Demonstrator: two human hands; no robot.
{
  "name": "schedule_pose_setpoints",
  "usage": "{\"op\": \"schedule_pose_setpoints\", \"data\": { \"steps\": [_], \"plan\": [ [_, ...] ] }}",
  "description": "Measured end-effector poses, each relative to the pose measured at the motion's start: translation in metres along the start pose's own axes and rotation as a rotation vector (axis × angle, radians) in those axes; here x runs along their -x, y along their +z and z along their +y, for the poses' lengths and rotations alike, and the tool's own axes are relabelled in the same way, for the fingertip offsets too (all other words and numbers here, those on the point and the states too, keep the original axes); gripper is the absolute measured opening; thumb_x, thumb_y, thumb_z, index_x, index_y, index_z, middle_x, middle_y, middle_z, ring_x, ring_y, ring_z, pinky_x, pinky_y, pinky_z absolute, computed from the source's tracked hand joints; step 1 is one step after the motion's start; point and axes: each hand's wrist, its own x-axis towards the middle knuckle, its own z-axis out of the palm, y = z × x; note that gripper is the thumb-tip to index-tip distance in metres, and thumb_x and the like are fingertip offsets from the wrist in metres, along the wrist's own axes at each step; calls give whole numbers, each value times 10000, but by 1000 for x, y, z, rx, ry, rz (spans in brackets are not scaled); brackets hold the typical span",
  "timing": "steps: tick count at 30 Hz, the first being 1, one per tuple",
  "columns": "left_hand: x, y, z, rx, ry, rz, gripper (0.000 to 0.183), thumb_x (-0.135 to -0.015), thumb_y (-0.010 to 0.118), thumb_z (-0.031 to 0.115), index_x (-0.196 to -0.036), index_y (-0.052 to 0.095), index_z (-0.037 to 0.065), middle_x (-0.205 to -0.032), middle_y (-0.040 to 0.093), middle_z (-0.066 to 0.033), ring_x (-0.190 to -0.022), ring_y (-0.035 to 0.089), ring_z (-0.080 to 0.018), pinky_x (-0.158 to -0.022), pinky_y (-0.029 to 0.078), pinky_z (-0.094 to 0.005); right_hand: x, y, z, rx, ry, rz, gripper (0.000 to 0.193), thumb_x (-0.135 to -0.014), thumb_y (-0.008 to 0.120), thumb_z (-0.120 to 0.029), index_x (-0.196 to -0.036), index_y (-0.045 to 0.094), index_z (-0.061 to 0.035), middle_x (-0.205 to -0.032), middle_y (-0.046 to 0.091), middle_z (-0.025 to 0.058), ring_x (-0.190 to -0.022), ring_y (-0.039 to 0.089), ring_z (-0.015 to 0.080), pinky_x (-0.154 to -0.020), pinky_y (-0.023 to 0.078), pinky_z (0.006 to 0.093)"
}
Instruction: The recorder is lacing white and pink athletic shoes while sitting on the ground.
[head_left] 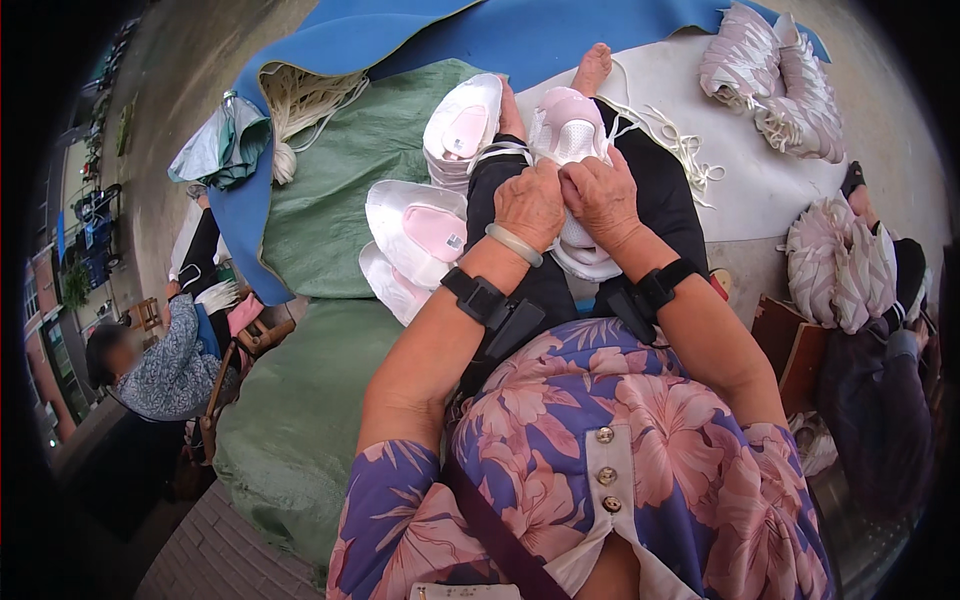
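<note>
A pale pink and white shoe upper [568, 118] lies over my lap, between my dark-trousered legs. My left hand [530, 205] is closed in a pinch at its middle, with a white shoelace [541, 153] at the fingertips. Right beside it, almost touching, my right hand [602, 200] is also closed over the upper; its fingers hide what they pinch. More loose white laces [690, 160] trail over the pale sheet beyond my right knee. To the left, white uppers with pink insides are stacked [462, 130], and several more [415, 235] lean nearer to me.
Green sheeting [340, 190] and a blue mat [430, 45] spread ahead and left. A lace bundle [300, 100] lies beside a folded teal-and-white bag [225, 140]. Bundled uppers [765, 75] sit far right, with another bundle [840, 260] nearer. People sit left [175, 350] and right [880, 400].
</note>
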Motion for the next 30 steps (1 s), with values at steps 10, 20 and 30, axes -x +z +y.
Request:
{"op": "schedule_pose_setpoints", "data": {
  "steps": [10,20,30],
  "plan": [
    [-2,-6,-4,13,29,-73,125,-754,504,131,-804,503,16,-697,584,-196,-667,586,-362,-602,460,-440,1,2,0,-58,34,18,94,-709,613,-183,-725,542,-123,-617,499,49,-645,560,228,-891,374,454],
    [-4,-12,-6,35,-7,-85,236,-722,482,89,-938,501,-5,-677,581,-209,-658,578,-373,-602,454,-460,-4,5,-7,150,100,-111,105,-729,577,-196,-712,515,-113,-643,523,62,-599,584,225,-898,310,540],
    [-14,-13,-21,79,36,-167,138,-716,490,133,-784,551,31,-682,584,-199,-677,574,-377,-634,449,-471,1,6,-4,168,-25,-97,114,-731,591,-170,-764,497,-115,-652,480,51,-617,553,218,-852,382,456]
  ]
}}
